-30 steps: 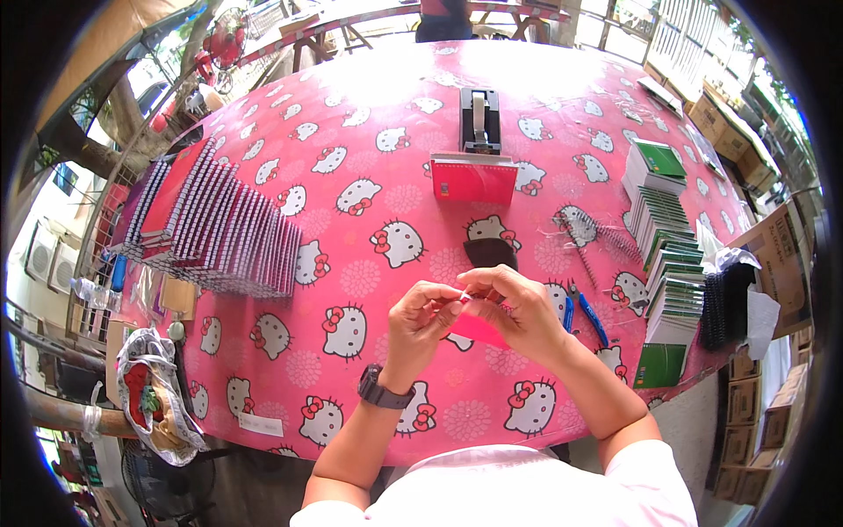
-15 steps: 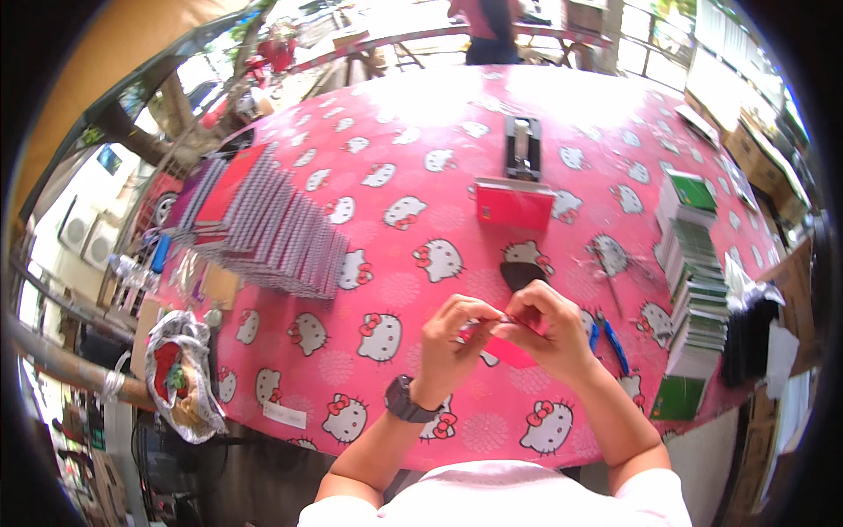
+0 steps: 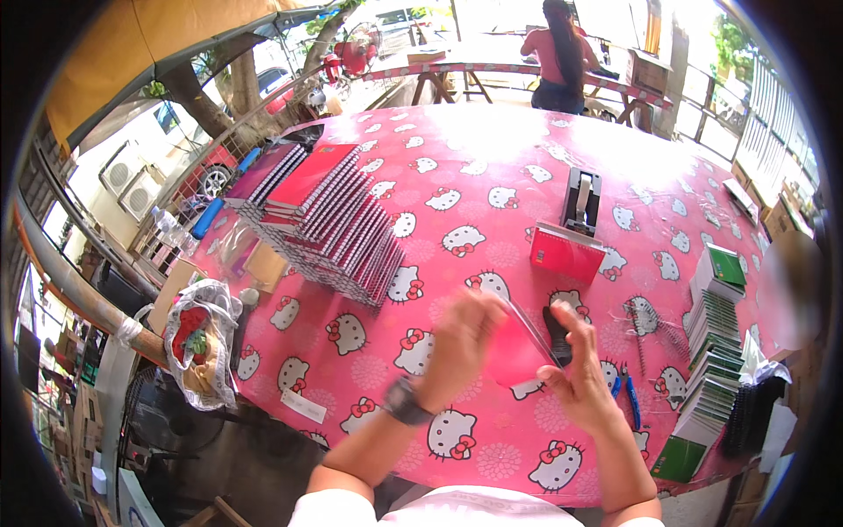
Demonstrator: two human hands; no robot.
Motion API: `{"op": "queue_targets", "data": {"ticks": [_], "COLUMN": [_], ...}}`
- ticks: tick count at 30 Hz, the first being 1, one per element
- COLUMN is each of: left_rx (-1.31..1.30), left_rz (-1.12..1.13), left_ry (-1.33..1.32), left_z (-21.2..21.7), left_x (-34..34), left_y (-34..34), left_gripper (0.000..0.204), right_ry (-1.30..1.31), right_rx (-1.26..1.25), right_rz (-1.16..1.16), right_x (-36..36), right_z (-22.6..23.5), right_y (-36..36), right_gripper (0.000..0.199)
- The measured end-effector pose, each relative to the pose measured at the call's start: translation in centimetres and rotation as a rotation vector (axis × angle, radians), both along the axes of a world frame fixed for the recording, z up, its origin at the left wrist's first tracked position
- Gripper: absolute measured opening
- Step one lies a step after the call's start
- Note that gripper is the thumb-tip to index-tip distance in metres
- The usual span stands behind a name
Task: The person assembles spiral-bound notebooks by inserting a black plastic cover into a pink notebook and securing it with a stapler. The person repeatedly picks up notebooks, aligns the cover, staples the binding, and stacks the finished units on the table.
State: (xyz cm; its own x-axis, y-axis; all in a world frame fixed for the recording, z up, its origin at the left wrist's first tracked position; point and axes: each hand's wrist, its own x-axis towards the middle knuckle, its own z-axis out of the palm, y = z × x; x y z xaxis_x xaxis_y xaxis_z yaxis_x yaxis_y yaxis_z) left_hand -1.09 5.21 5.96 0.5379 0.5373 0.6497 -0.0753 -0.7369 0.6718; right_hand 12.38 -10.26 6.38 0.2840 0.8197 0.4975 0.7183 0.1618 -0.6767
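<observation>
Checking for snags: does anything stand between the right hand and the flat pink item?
Nothing visible blocks the right hand from the flat pink item; the black object showing in the gap seems to lie on the table.

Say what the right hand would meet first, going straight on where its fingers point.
Probably the red, rectangular, spiral-bound notebook ahead of the right hand, though depth is unclear and it might pass above.
</observation>
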Motion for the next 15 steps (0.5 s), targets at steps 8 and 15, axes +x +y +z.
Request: {"op": "queue_targets", "data": {"ticks": [8, 15], "left_rx": [0.270, 0.175], "left_rz": [0.806, 0.967], "left_ry": [-0.334, 0.098], "left_z": [11.6, 10.5], "left_x": [-11.2, -11.5], "left_y": [20.1, 21.2], "left_gripper": [0.033, 0.028], "right_ry": [0.008, 0.180], "right_rx": [0.005, 0.017], "right_rz": [-0.298, -0.578], "right_x": [5.6, 16.4], "right_z": [-0.6, -8.4], "right_y": [0.1, 3.9], "right_gripper": [0.044, 0.047]}}
